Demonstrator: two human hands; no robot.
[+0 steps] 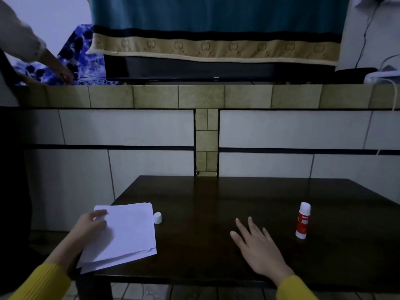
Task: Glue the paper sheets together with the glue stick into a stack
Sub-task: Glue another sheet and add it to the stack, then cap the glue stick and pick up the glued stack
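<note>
A stack of white paper sheets [125, 232] lies at the left front corner of the dark wooden table [216, 202], overhanging its left edge. My left hand [91, 224] grips the stack's left edge, thumb on top. A red and white glue stick [303, 220] stands upright and uncapped on the right side of the table. Its white cap [157, 218] lies beside the stack's far right corner. My right hand [257, 247] hovers flat over the table with fingers spread, left of the glue stick and apart from it.
A tiled wall and ledge [199, 96] rise behind the table. A dark screen under a teal and beige cloth [216, 46] sits on the ledge. Another person's hand and sleeve [54, 66] reach over the ledge at the far left. Cables hang at the right.
</note>
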